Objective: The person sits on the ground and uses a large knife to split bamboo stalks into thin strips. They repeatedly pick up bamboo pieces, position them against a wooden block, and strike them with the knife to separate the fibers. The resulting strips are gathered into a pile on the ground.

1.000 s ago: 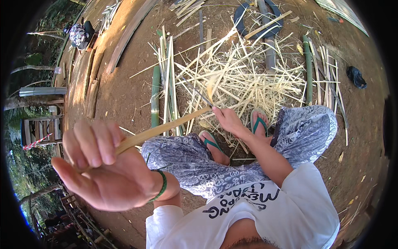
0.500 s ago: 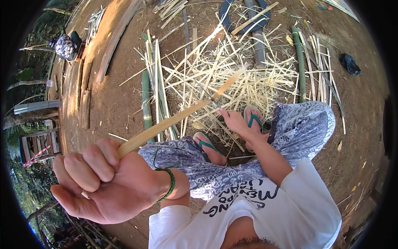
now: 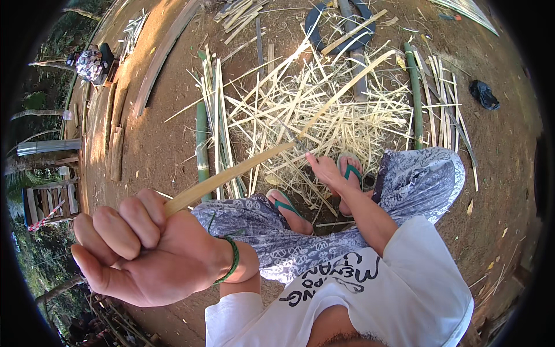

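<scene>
In my left hand (image 3: 150, 251), which has a green cord round its wrist, a long pale bamboo strip (image 3: 231, 172) is gripped in closed fingers. It slants up and right to my right hand (image 3: 325, 170), over the space between my knees. My right hand is closed on a knife, whose dark blade (image 3: 298, 141) meets the strip; the fingers mostly hide its handle. Beyond the blade a narrower pale length (image 3: 347, 87) runs up and right; whether it is the same strip or a sliver peeling off, I cannot tell.
A heap of bamboo shavings (image 3: 341, 124) covers the ground before my sandalled feet. Green bamboo poles (image 3: 202, 141) (image 3: 415, 95) and split strips (image 3: 219, 115) flank it. Behind lies a black tyre-like ring (image 3: 315, 29). A black plastic bag (image 3: 484, 94) lies right; planks (image 3: 165, 55) lie left.
The pale length beyond the blade now looks narrower and reaches much farther up and right. Both hands have stayed nearly in place, still gripping.
</scene>
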### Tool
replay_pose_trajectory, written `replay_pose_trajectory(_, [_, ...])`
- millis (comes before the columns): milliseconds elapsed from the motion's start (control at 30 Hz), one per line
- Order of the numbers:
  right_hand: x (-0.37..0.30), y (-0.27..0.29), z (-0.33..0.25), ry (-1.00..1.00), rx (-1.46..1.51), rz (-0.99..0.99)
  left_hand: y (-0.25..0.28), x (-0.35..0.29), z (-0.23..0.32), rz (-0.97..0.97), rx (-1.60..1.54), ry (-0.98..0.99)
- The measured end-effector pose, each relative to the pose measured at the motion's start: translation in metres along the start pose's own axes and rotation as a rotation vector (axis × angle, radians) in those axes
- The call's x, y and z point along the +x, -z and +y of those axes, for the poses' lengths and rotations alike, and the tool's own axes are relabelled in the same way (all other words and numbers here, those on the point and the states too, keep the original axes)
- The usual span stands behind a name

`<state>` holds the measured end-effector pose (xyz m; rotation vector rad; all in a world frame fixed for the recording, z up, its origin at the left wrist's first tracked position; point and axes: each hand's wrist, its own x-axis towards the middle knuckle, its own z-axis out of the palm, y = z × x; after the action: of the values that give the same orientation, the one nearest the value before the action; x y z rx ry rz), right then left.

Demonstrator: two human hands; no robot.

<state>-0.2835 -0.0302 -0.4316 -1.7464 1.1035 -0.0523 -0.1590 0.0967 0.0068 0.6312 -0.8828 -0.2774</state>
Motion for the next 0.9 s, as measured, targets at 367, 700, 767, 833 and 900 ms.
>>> replay_pose_trajectory(367, [-0.008, -0.008, 0.026, -0.147, -0.130, -0.068, -0.005, 0.008, -0.004, 0.174, 0.054, -0.061])
replay_pose_trajectory(700, [-0.023, -0.020, 0.005, 0.094, 0.146, -0.102, -0.001, 0.009, 0.000, 0.253, 0.129, -0.083])
replay_pose_trajectory(767, [-0.007, -0.029, 0.021, 0.114, -0.007, 0.056, -0.005, 0.010, -0.010, 0.292, 0.194, -0.083])
replay_pose_trajectory(833, [-0.011, -0.020, -0.032, 0.058, 0.068, -0.044, 0.004, 0.002, 0.002, 0.237, 0.150, -0.090])
replay_pose_trajectory(900, [-0.031, 0.004, -0.085, 0.157, 0.102, -0.078, 0.007, -0.001, 0.004, 0.251, 0.107, -0.096])
